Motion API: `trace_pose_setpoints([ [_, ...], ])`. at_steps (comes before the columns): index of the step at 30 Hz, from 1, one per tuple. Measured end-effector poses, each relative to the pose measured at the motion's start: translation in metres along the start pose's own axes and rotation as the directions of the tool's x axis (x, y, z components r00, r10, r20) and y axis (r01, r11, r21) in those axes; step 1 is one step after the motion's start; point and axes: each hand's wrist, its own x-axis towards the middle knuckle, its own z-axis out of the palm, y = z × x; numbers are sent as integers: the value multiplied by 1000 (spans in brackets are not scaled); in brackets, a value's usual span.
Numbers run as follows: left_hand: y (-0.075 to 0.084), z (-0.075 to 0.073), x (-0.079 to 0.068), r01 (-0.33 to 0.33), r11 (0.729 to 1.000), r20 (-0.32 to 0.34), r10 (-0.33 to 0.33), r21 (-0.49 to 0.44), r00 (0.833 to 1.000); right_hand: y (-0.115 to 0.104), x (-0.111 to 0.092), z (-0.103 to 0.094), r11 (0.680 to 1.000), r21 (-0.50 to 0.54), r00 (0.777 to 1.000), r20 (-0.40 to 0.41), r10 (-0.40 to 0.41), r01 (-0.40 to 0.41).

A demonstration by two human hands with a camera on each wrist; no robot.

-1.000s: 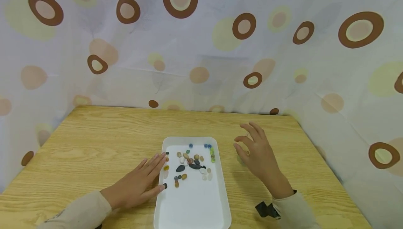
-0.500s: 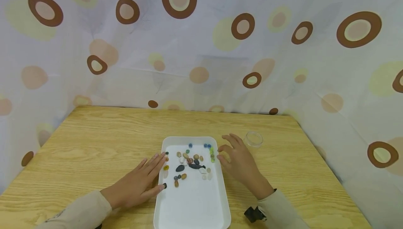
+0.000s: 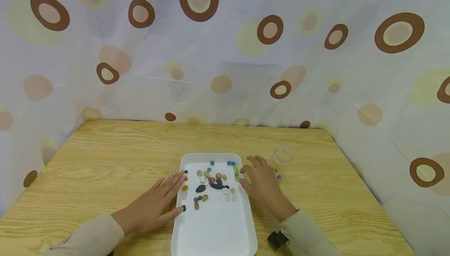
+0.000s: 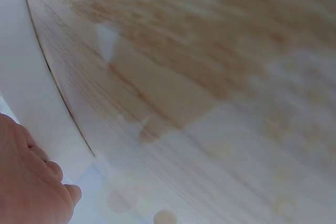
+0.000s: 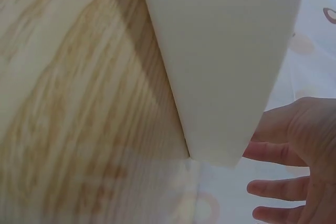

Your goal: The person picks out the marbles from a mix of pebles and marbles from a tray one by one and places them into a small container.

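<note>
A white tray (image 3: 214,232) holds small pebbles and glass beads. My left hand (image 3: 152,205) lies along its left rim with fingers extended. Its fingertips are beside small stones, and the thumb tip is right at a dark stone (image 3: 183,208). My right hand (image 3: 263,185) reaches over the right rim. Its thumb and index finger are curved and apart at a column of green beads (image 3: 236,174); the other fingers spread outside the tray. In the right wrist view, the tray wall (image 5: 220,66) hides the thumb and index tips of the right hand (image 5: 310,150).
A clear round dish (image 3: 283,155) stands on the wooden table (image 3: 123,150), right of the tray. Several loose beads (image 3: 278,176) lie near the right hand. Dark pebbles (image 3: 217,186) and pale ones fill the tray's middle. A patterned cloth (image 3: 225,52) rises behind the table.
My right hand has moved left from over the dish area to the tray's right rim, uncovering the clear dish and loose beads. My left hand has stayed at the left rim.
</note>
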Motion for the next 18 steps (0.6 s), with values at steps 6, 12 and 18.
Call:
trace_pose_setpoints([
  [6,2,-2,-1,5,1000,12,-5,-6,1000,-3,1,2,1000,-23,999,36,6,-5],
  [12,2,-2,-1,-10,1000,-3,10,0,1000,-4,2,5,999,-41,1000,26,-4,5],
  [18,2,-2,0,-5,1000,4,5,3,1000,-4,5,8,996,-90,1000,16,-14,15],
])
